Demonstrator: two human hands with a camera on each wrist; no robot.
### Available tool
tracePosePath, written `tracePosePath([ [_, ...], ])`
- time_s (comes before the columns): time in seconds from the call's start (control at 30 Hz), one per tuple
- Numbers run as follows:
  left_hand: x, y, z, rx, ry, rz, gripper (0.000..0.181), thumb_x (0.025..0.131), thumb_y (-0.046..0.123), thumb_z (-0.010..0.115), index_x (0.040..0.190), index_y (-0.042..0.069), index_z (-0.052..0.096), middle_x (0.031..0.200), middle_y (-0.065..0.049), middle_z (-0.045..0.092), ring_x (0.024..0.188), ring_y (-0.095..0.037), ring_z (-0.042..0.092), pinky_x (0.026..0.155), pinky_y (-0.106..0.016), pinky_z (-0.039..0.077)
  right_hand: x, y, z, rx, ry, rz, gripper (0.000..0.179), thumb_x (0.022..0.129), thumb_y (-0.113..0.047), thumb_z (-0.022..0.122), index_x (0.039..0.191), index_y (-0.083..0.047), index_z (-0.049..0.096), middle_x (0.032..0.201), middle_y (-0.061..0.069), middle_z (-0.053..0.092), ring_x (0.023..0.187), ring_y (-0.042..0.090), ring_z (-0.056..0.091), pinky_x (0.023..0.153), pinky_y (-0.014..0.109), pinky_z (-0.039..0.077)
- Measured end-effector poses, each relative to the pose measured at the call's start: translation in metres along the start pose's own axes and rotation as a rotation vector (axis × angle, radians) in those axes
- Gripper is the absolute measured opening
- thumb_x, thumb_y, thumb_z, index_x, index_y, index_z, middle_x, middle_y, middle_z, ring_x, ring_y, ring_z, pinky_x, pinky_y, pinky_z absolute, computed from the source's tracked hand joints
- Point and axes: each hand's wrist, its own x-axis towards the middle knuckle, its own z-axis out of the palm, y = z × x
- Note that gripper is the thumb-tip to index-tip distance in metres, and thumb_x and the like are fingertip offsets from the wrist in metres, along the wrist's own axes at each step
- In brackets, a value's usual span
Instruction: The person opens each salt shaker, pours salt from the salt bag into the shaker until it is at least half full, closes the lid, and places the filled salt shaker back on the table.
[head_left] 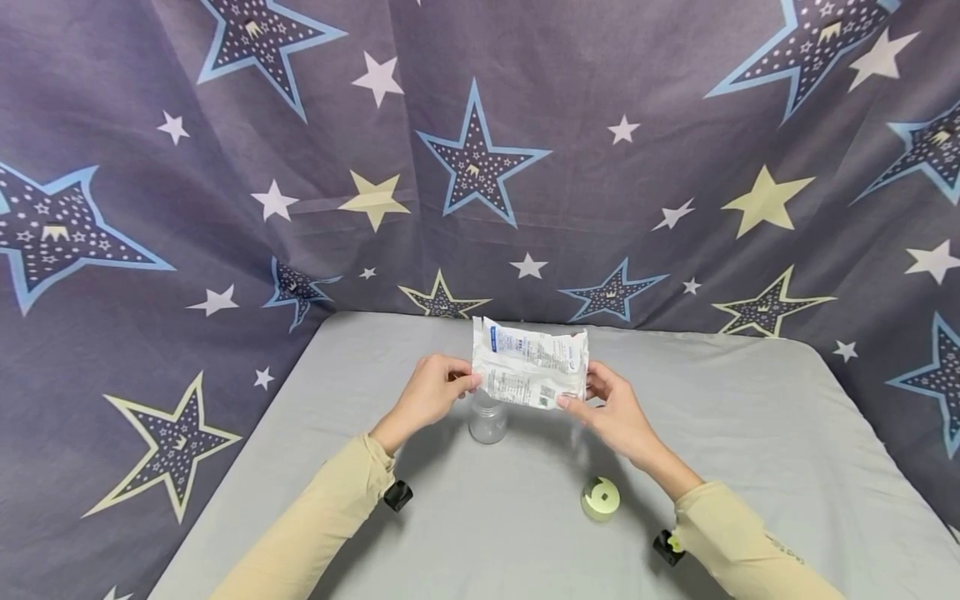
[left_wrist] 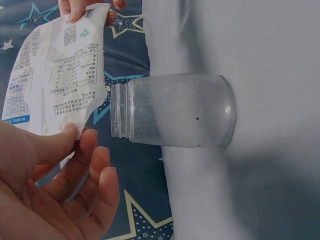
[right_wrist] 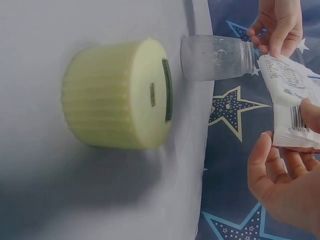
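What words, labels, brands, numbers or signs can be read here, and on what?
None can be quoted with certainty.
White packet: printed characters, too small and blurred.
Its barcode: digits too blurred.
Its square code and green sign: too small.
Right sleeve: dark lettering, too blurred.

White printed packet (head_left: pixel 528 371) above a grey cloth surface (head_left: pixel 487 542) — the left hand (head_left: pixel 427 392) pinches its left edge, the right hand (head_left: pixel 617 417) grips its right end. The packet partly hides a clear jar (head_left: pixel 488 425); a pale green round piece (head_left: pixel 600 500) sits nearer the viewer. Star-patterned fabric (head_left: pixel 600 50) hangs behind.
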Motion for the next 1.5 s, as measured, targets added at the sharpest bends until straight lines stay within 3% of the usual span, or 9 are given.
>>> tracePosePath([
  [0.23, 0.0000, -0.0008, -0.0011, -0.014, -0.014, -0.011, 0.017, 0.097, 0.010, 0.077, 0.081, 0.006, 0.079, 0.078, -0.012, 0.074, 0.071, -0.028, 0.069, 0.063, -0.033, 0.053, 0.0015, -0.0021, 0.0005, -0.008, 0.001, -0.016, 0.048, 0.090, -0.002, 0.082, 0.133, 0.003, 0.061, 0.104, 0.016, 0.074, 0.085, 0.021, 0.064, 0.064, 0.031, 0.057],
  [0.5, -0.0002, -0.0022, -0.0013, 0.000, -0.013, -0.004, 0.018, 0.097, 0.010, 0.077, 0.080, 0.006, 0.079, 0.076, -0.010, 0.074, 0.064, -0.012, 0.063, 0.062, -0.031, 0.052, 0.0026, -0.0027, 0.0007, -0.016, 0.006, -0.043, 0.045, 0.089, -0.002, 0.083, 0.129, 0.003, 0.063, 0.102, 0.015, 0.075, 0.083, 0.020, 0.065, 0.066, 0.026, 0.052],
  [0.77, -0.0001, -0.0035, -0.0017, 0.013, -0.012, 0.013, 0.021, 0.097, 0.011, 0.077, 0.077, 0.006, 0.077, 0.074, -0.011, 0.073, 0.063, -0.011, 0.060, 0.061, -0.030, 0.049, 0.0058, -0.0036, 0.0011, -0.025, 0.000, -0.058, 0.043, 0.088, 0.001, 0.083, 0.127, 0.001, 0.065, 0.099, 0.015, 0.074, 0.083, 0.023, 0.065, 0.067, 0.027, 0.052],
  [1.07, -0.0012, -0.0047, -0.0014, 0.008, 0.004, 0.003, 0.024, 0.096, 0.011, 0.078, 0.072, 0.012, 0.076, 0.065, 0.006, 0.066, 0.061, -0.011, 0.059, 0.059, -0.029, 0.048, 0.0070, -0.0037, 0.0010, -0.017, 0.000, -0.075, 0.041, 0.089, 0.000, 0.083, 0.126, 0.001, 0.066, 0.097, 0.015, 0.074, 0.082, 0.023, 0.065, 0.068, 0.027, 0.052],
  [1.5, -0.0030, -0.0056, -0.0006, 0.020, 0.006, 0.008, 0.024, 0.097, 0.012, 0.078, 0.074, 0.006, 0.075, 0.066, 0.003, 0.067, 0.062, -0.011, 0.059, 0.060, -0.030, 0.048, 0.0080, -0.0049, 0.0011, -0.015, 0.003, -0.082, 0.038, 0.090, -0.001, 0.083, 0.124, 0.000, 0.067, 0.097, 0.014, 0.073, 0.082, 0.021, 0.065, 0.069, 0.028, 0.052],
])
